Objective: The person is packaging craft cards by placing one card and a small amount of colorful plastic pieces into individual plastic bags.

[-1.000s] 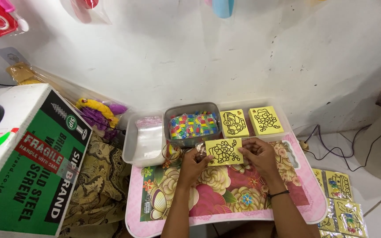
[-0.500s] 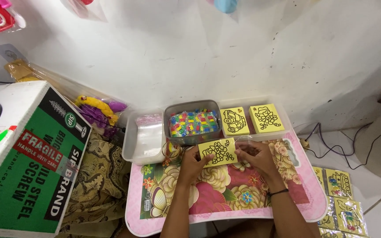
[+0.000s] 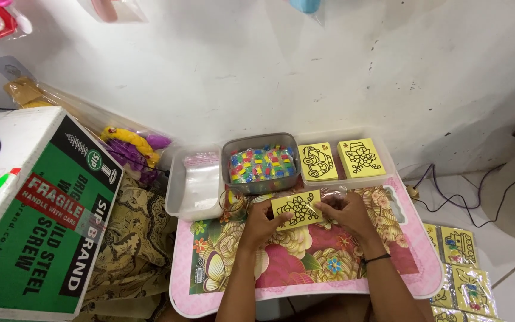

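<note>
Both hands pinch a small yellow card with a black line drawing [image 3: 296, 209] over the pink floral-topped low table [image 3: 305, 262]. The left hand [image 3: 261, 223] curls its fingers closed on the card's left edge; the right hand [image 3: 342, 213] grips the right edge likewise. Just beyond sits a grey tray of multicoloured packets [image 3: 261, 164].
</note>
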